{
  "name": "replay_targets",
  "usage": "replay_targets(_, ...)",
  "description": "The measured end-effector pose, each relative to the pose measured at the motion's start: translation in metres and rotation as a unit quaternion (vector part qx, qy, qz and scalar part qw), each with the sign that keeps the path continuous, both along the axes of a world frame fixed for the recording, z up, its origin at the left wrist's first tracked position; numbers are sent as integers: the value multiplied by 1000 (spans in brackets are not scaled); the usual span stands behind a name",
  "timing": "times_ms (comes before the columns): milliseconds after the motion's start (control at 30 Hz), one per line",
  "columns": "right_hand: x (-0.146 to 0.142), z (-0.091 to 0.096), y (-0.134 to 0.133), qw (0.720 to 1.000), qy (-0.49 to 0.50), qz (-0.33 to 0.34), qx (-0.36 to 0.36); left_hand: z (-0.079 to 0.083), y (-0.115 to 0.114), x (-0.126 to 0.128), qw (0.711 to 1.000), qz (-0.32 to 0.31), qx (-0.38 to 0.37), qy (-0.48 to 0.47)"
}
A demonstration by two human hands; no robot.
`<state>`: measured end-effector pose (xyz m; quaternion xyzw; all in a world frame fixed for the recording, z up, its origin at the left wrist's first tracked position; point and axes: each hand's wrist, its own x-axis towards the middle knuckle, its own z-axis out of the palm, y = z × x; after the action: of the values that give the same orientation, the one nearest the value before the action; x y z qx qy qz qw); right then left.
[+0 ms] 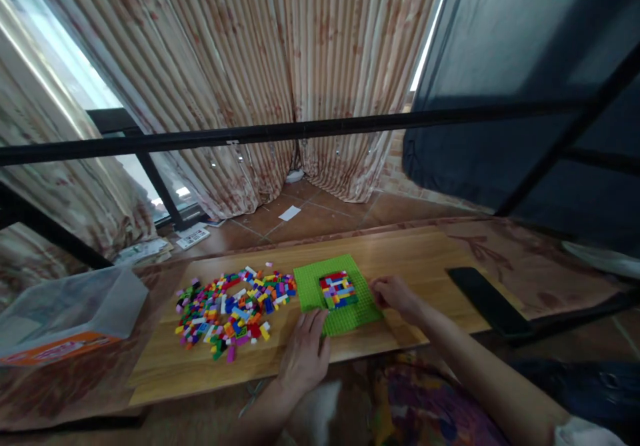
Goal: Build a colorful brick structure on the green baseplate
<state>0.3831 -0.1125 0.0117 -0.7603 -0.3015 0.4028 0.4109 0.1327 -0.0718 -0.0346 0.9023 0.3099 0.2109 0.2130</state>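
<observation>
A green studded baseplate [311,286] lies on the wooden board, turned slightly. On it stands a small block built of many-coloured toy bricks [339,290], with red, blue, yellow and white among them. My left hand [306,349] rests at the plate's near left edge, palm down, fingers stretched out and nothing seen in them. At the plate's right edge is my right hand [394,294], its fingers curled and pressed together. Whatever those fingers hold, if anything, is too small or hidden to make out.
Loose toy bricks [235,309] spread in a wide heap on the left of the wooden board [200,383]. A clear plastic box [120,299] stands beyond its left end. Toward the right end lies a dark flat object [487,299]. A black rail [280,133] crosses behind, before curtains.
</observation>
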Motion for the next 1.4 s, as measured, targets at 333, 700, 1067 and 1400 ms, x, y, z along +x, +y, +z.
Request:
replay_targets(333, 22, -26, 20, 995, 10, 47, 89, 17, 16, 55, 997, 7, 74, 35)
replay_targets(700, 18, -33, 25, 989, -94, 100, 59, 13, 18, 66, 993, -12, 62, 101)
replay_targets(1067, 16, -28, 31, 986, -136, 96, 14, 12, 19, 69, 992, -18, 62, 111)
replay_targets(1400, 15, -24, 29, 994, -62, 84, 41, 8, 18, 67, 993, -19, 68, 90)
